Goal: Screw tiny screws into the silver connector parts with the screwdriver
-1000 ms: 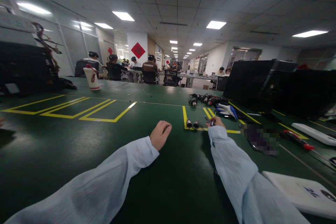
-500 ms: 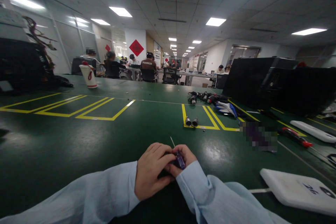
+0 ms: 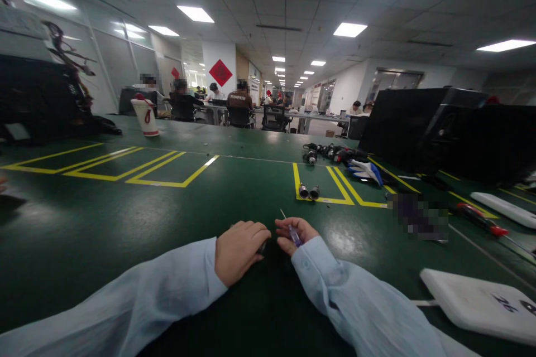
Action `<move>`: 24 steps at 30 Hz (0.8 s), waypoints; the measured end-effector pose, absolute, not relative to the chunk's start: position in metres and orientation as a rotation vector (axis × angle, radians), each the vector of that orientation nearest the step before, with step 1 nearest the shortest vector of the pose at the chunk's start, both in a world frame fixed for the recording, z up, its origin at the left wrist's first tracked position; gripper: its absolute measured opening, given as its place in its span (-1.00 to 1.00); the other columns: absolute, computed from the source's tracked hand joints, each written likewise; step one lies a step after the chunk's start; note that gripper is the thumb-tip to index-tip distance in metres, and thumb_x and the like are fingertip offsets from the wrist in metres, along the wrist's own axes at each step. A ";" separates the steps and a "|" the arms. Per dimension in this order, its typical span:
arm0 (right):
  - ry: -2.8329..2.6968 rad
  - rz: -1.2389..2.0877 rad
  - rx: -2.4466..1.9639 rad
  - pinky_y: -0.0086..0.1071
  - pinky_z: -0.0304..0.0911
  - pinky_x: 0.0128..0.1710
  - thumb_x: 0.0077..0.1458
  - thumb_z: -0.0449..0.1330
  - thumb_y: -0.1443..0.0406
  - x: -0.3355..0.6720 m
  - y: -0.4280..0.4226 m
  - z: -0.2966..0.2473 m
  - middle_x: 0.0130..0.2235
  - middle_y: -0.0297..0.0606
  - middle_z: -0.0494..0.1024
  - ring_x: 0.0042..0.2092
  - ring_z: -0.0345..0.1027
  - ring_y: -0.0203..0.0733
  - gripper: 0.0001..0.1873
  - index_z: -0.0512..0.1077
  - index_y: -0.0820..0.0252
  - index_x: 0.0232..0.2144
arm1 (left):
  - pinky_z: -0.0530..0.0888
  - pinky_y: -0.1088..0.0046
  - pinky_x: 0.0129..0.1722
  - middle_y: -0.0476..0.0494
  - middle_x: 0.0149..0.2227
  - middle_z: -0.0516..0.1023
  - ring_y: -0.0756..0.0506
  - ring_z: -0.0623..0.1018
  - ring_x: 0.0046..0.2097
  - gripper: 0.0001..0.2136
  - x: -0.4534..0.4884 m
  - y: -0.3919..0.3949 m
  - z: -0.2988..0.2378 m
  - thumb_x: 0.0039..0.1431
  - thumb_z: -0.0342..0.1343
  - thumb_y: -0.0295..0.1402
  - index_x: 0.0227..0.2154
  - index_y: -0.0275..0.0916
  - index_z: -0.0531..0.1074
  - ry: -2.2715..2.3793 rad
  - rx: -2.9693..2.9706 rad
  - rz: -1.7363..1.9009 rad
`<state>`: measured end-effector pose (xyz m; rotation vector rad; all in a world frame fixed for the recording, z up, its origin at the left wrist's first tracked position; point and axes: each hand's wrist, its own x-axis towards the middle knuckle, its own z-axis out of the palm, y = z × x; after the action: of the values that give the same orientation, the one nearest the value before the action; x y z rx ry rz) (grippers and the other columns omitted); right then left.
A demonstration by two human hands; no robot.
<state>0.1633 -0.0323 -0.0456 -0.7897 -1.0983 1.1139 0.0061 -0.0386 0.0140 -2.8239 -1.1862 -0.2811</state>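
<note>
While my right hand [image 3: 292,234] held a screwdriver [image 3: 295,236], tip free, my left hand [image 3: 240,251] gripped a dark piece [image 3: 262,246]. Beyond the screwdriver, two metal cups [image 3: 304,192] lay untouched.

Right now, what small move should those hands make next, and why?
Perhaps the right hand should tilt the screwdriver toward the left hand: it points forward, while the left hand curls round a mostly hidden dark piece.

The head camera faces forward and down from close above the green table [image 3: 167,215].
</note>
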 end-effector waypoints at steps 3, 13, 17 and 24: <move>-1.037 1.083 -0.856 -0.30 0.31 -0.33 -0.26 0.28 0.08 0.162 -0.028 -0.043 -0.37 -0.15 0.56 -0.40 0.43 -0.20 -0.65 0.36 0.20 -0.46 | 0.30 0.30 -0.23 -0.12 -0.23 0.41 -0.13 0.41 -0.20 -0.76 0.006 -0.035 0.019 -0.01 0.07 -0.49 -0.22 -0.25 0.29 -1.064 -2.673 -0.130; -0.916 1.153 -0.972 -0.40 0.28 -0.55 -0.32 0.28 0.04 0.163 -0.038 -0.024 -0.63 -0.30 0.49 -0.62 0.33 -0.31 -0.60 0.40 0.25 -0.53 | 0.30 0.32 -0.28 -0.16 -0.39 0.43 -0.09 0.41 -0.34 -0.83 0.005 -0.035 0.022 0.12 -0.12 -0.52 -0.37 -0.31 0.38 -0.733 -2.440 -0.118; -0.901 1.110 -1.021 -0.44 0.23 -0.61 -0.30 0.27 0.04 0.166 -0.040 -0.020 -0.69 -0.37 0.43 -0.67 0.27 -0.35 -0.63 0.35 0.22 -0.58 | 0.33 0.29 -0.25 -0.23 -0.30 0.45 -0.11 0.43 -0.28 -0.84 0.002 -0.032 0.021 0.10 -0.09 -0.52 -0.39 -0.33 0.40 -0.607 -2.416 -0.144; -0.993 1.060 -1.063 -0.47 0.15 -0.66 -0.27 0.25 0.08 0.164 -0.043 -0.018 -0.74 -0.40 0.39 -0.71 0.19 -0.39 -0.67 0.34 0.23 -0.61 | 0.23 0.32 0.03 -0.17 -0.38 0.50 -0.04 0.44 -0.26 -0.81 0.000 -0.029 0.017 0.10 -0.07 -0.51 -0.49 -0.31 0.45 -0.250 -2.498 -0.272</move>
<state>0.1637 -0.0429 -0.0181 -1.0628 -0.9929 1.0604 -0.0001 -0.0289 0.0170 -2.4978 -0.2498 -0.2716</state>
